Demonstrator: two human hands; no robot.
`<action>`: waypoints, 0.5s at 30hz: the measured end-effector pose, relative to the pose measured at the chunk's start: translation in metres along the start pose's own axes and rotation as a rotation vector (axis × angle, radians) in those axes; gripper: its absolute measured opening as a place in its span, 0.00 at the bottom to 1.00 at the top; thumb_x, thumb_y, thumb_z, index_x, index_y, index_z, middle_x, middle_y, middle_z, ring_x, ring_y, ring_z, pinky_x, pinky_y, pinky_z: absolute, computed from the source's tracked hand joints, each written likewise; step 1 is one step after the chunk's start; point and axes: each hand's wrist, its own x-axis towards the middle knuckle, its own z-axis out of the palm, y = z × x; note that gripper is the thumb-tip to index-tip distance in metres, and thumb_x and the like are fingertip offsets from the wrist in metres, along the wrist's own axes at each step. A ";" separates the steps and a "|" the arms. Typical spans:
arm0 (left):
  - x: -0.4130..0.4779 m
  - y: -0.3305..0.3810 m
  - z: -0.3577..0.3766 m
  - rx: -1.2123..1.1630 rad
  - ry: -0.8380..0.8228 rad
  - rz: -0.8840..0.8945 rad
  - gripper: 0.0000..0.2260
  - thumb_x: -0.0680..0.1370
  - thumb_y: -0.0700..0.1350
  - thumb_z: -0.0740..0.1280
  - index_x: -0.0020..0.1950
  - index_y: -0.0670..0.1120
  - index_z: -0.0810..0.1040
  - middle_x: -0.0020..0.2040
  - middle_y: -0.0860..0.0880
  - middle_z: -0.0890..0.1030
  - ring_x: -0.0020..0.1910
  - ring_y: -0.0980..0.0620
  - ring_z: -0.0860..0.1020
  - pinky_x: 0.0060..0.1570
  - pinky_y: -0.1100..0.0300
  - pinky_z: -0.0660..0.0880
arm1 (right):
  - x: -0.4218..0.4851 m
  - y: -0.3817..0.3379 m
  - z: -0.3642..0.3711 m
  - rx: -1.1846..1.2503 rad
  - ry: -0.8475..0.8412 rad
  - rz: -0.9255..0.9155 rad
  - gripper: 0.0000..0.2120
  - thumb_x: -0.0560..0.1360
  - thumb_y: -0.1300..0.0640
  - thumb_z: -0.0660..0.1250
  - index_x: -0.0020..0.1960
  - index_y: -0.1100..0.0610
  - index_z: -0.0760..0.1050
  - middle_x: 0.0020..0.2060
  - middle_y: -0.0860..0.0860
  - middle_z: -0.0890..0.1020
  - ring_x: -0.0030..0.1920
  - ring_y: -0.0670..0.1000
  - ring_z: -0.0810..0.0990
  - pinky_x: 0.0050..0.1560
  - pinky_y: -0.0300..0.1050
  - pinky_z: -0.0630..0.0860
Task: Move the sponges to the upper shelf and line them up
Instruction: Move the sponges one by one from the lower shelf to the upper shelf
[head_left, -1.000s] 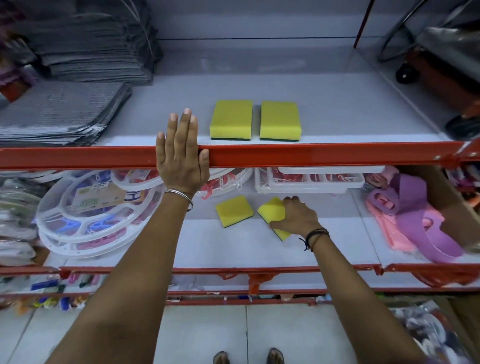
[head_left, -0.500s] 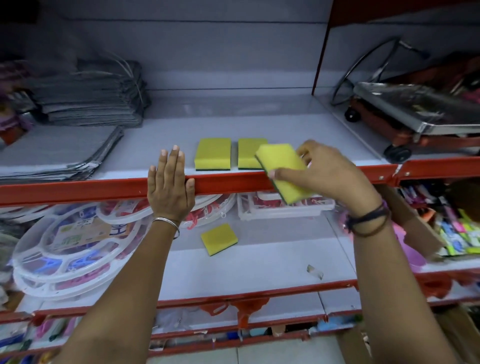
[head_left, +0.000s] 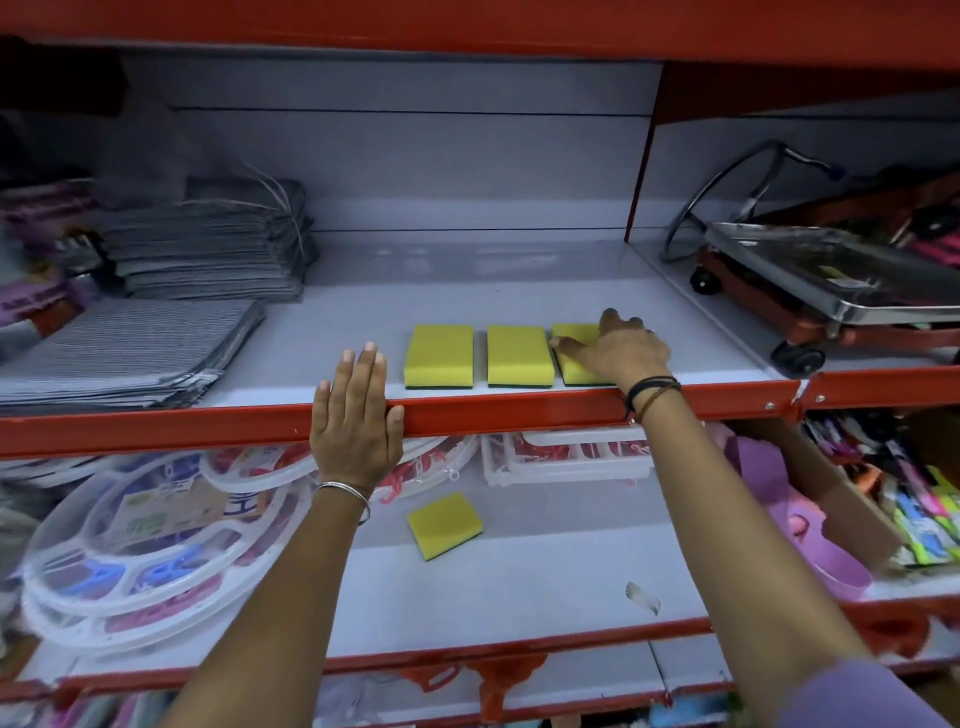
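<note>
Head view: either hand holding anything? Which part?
Right hand rests on the third sponge on the upper shelf, fingers over its top and right side; a true grip cannot be told. Left hand only rests on the shelf edge.

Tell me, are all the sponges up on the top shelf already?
No, one sponge lies on the lower shelf, below the three on the upper shelf.
</note>
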 end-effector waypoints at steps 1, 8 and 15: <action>0.000 0.000 0.000 0.005 0.011 0.002 0.23 0.80 0.51 0.47 0.72 0.43 0.64 0.70 0.46 0.70 0.77 0.53 0.51 0.75 0.56 0.47 | -0.002 0.002 0.001 0.015 0.032 0.002 0.40 0.69 0.30 0.60 0.67 0.59 0.65 0.64 0.62 0.71 0.64 0.63 0.72 0.59 0.54 0.71; -0.003 -0.001 0.003 0.016 0.035 0.015 0.23 0.80 0.52 0.46 0.71 0.43 0.65 0.70 0.47 0.69 0.76 0.53 0.52 0.75 0.56 0.47 | -0.066 0.005 0.025 0.200 0.694 -0.436 0.16 0.73 0.49 0.65 0.54 0.60 0.76 0.50 0.58 0.80 0.51 0.59 0.78 0.49 0.51 0.72; -0.007 -0.003 0.006 0.025 0.066 0.033 0.23 0.80 0.52 0.46 0.71 0.44 0.64 0.70 0.48 0.67 0.76 0.54 0.51 0.75 0.56 0.46 | -0.122 0.019 0.141 0.393 0.473 -0.751 0.08 0.71 0.57 0.64 0.46 0.61 0.76 0.37 0.54 0.79 0.40 0.50 0.72 0.40 0.43 0.70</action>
